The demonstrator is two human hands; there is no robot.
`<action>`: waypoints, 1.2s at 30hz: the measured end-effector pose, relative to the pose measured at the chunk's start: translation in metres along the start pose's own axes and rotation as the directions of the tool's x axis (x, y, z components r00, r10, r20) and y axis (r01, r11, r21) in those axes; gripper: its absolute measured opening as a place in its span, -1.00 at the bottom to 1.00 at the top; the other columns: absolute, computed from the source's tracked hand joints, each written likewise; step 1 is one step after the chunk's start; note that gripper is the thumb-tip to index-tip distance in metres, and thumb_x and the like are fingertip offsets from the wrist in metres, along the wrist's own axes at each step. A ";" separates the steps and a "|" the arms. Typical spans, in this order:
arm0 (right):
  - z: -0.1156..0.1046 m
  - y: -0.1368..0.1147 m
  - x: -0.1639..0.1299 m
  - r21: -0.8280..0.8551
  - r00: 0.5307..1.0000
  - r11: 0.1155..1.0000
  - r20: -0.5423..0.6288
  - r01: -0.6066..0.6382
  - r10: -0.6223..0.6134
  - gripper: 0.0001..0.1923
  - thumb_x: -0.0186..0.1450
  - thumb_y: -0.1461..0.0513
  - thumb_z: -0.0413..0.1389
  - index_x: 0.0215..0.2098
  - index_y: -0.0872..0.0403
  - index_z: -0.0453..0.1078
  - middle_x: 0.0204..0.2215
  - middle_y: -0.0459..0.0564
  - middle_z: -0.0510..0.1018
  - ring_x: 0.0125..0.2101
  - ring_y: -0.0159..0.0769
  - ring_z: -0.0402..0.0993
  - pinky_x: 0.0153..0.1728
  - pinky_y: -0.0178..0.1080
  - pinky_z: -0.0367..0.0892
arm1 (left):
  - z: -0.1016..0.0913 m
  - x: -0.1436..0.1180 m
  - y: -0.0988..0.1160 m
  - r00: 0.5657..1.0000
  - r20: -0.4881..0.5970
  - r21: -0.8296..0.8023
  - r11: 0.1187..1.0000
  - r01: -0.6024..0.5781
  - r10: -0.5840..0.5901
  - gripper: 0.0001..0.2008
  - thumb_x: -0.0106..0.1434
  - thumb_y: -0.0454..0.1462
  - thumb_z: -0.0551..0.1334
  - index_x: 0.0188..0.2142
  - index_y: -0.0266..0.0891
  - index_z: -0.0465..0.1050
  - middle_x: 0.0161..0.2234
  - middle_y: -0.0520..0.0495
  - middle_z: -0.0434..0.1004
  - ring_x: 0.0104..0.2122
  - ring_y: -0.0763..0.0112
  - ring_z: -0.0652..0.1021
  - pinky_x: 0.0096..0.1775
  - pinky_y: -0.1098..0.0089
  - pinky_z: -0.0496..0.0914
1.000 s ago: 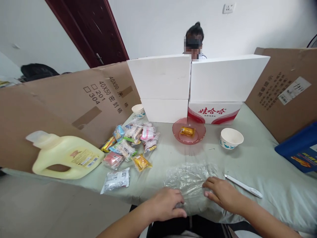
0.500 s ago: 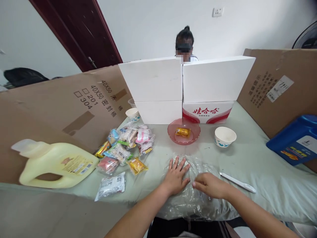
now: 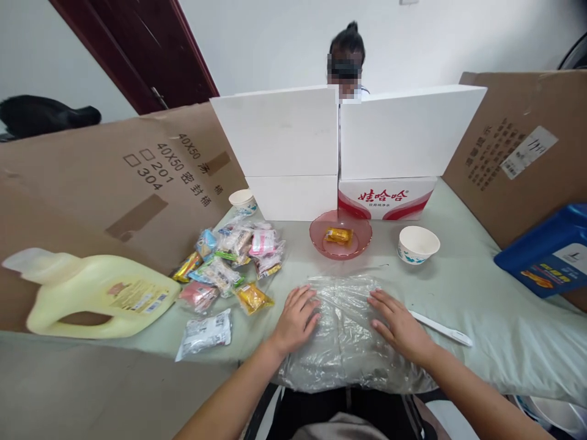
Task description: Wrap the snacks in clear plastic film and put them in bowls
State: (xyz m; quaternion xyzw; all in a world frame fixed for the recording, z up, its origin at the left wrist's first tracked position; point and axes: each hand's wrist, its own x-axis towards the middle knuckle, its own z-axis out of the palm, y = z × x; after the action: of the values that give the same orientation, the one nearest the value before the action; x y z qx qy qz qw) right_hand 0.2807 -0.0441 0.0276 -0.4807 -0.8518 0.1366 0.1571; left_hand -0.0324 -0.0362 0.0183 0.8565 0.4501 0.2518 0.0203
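A clear, crinkled plastic bag (image 3: 342,330) lies spread flat at the front of the cloth-covered table (image 3: 458,269). My left hand (image 3: 297,318) rests on the bag's left edge, fingers stretched out. On its right edge lies my right hand (image 3: 398,325), also with fingers extended and palm down. Just beyond the bag stands a pink glass bowl (image 3: 318,244) holding a snack in a yellow wrapper (image 3: 339,236). To the right of my right hand is a white utility knife (image 3: 443,329), its left end near my knuckles.
Several wrapped snacks (image 3: 229,256) are heaped on the left, beside a silver packet (image 3: 206,332) and a pale yellow jug (image 3: 101,293). Paper bowls (image 3: 418,245) stand right and far left. White boxes (image 3: 293,140), cardboard and a blue jug (image 3: 550,253) border the table; a person (image 3: 347,58) is behind.
My hands have moved apart to opposite sides of the bag. My right hand has opened from a closed grip. The bag now lies wider and flatter, and the view has tilted slightly downward.
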 end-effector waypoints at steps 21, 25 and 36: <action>-0.007 -0.015 -0.090 0.467 0.984 0.875 0.171 -0.129 0.054 -0.70 0.41 0.10 -0.13 -0.17 -0.06 0.43 -0.27 0.00 0.58 -0.27 -0.24 0.52 -0.25 -0.23 0.42 | -0.052 -0.060 0.020 0.937 0.317 -0.518 0.801 0.299 -0.145 -0.76 0.35 -0.20 0.06 -0.33 -0.23 0.44 -0.39 -0.05 0.54 -0.36 0.40 0.54 -0.27 0.44 0.42; 0.000 -0.023 -0.064 0.542 0.935 0.771 0.087 -0.334 0.344 -0.62 0.36 -0.02 -0.11 -0.24 0.02 0.42 -0.40 -0.04 0.57 -0.37 -0.27 0.51 -0.31 -0.27 0.39 | -0.041 -0.038 0.014 0.851 0.270 -0.449 0.723 0.525 -0.450 -0.60 0.36 -0.07 -0.01 -0.46 -0.24 0.38 -0.55 0.02 0.42 -0.53 0.43 0.46 -0.43 0.47 0.33; 0.052 -0.028 -0.024 -0.028 0.867 0.883 -0.207 -0.469 0.454 -0.58 0.35 0.20 -0.17 0.13 0.12 0.22 -0.33 0.03 0.60 -0.41 -0.18 0.55 -0.45 -0.23 0.29 | 0.003 -0.028 -0.001 0.792 0.067 0.288 0.771 0.567 -0.607 -0.78 0.37 -0.22 0.06 -0.24 -0.20 0.47 -0.37 -0.06 0.61 -0.39 0.30 0.59 -0.38 0.42 0.31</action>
State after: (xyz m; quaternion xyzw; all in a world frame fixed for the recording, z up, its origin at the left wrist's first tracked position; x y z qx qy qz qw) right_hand 0.2498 -0.0834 -0.0123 -0.6870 -0.6973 0.0897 0.1836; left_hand -0.0447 -0.0566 0.0041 0.6846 0.7209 0.1055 0.0238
